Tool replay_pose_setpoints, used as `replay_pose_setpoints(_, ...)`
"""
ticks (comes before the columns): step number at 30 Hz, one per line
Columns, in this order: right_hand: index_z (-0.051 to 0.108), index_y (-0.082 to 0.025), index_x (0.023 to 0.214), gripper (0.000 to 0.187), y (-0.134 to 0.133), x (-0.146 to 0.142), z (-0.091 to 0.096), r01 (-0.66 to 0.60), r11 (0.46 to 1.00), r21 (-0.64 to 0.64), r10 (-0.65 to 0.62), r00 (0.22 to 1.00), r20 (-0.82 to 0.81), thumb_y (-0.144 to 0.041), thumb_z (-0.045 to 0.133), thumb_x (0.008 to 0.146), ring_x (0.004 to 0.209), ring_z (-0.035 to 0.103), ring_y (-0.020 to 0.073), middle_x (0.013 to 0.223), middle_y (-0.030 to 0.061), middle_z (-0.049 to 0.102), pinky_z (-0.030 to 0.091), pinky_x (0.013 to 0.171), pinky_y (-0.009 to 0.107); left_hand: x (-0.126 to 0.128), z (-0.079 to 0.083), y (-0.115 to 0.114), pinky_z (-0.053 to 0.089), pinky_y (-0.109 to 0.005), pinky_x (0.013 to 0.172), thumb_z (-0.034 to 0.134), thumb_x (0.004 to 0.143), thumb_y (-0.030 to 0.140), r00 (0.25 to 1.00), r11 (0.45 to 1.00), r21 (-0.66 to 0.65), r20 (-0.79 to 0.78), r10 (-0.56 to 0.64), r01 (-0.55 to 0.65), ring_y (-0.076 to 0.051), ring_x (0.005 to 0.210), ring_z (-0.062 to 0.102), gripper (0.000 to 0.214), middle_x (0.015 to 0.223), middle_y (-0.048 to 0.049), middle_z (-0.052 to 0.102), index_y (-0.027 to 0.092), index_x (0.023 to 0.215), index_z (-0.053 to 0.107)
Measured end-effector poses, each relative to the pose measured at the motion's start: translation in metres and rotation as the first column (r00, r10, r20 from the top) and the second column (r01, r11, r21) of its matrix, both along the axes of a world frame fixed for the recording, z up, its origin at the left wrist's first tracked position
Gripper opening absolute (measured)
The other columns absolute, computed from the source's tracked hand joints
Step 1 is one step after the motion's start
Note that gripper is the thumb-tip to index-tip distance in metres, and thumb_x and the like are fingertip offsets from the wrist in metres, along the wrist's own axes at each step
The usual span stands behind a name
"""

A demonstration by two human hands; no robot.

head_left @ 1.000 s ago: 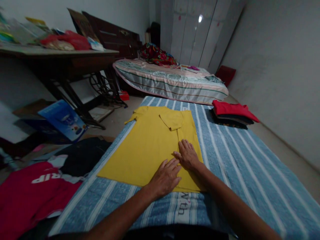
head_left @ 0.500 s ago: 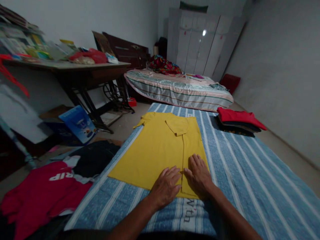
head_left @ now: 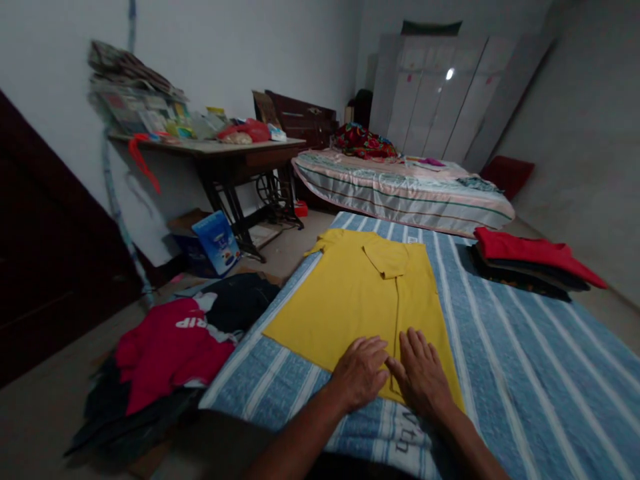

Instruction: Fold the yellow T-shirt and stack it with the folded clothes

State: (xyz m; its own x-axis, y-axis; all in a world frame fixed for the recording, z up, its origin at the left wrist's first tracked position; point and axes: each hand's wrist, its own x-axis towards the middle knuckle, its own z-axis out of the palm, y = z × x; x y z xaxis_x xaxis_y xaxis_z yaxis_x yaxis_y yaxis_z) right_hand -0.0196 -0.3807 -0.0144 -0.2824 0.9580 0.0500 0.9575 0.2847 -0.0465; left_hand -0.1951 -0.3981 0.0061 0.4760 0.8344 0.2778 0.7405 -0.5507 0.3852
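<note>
A yellow shirt (head_left: 360,293) lies flat on a blue striped sheet (head_left: 525,373), its right side folded inward with a sleeve turned over near the collar. My left hand (head_left: 359,371) rests palm down on the shirt's near hem, fingers stretched out. My right hand (head_left: 421,372) lies flat beside it on the folded edge, thumb touching the left hand. Neither hand holds anything.
A stack of folded clothes topped by a red one (head_left: 533,257) sits on the sheet at the far right. A pile with a red shirt (head_left: 167,343) and dark garments lies on the floor at left. Beyond are a cluttered table (head_left: 225,150), a mattress (head_left: 400,187) and a wardrobe (head_left: 440,100).
Both hands slid toward me along the shirt, from its middle to its near hem. The view swung left and back, showing more of the left wall and floor.
</note>
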Motion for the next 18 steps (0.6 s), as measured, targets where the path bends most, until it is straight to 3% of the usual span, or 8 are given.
replay_pose_setpoints(8, 0.043, -0.003, 0.137, 0.072, -0.006, -0.005, -0.014, -0.038, 0.998, 0.045, 0.039, 0.999, -0.018, -0.057, 0.029, 0.091, 0.137, 0.024, 0.0337, 0.146, 0.0208, 0.031, 0.02, 0.109, 0.051, -0.001, 0.001, -0.002, 0.038, -0.037, 0.102, 0.048, 0.084, 0.019, 0.999, 1.0, 0.024, 0.05, -0.011, 0.01, -0.019, 0.116, 0.053, 0.019, 0.118, -0.0072, 0.063, 0.017, 0.099, 0.06)
replay_pose_setpoints(18, 0.044, -0.003, 0.136, 0.071, -0.012, -0.02, -0.012, -0.062, 0.995, 0.077, 0.066, 0.997, -0.048, -0.055, 0.026, 0.093, 0.137, 0.025, 0.0325, 0.146, 0.021, 0.031, 0.023, 0.109, 0.05, -0.003, -0.004, -0.001, 0.046, -0.037, 0.094, 0.04, 0.085, 0.019, 0.986, 0.998, 0.062, 0.165, 0.003, -0.014, -0.02, 0.103, 0.059, 0.025, 0.104, -0.0096, 0.066, 0.016, 0.099, 0.061)
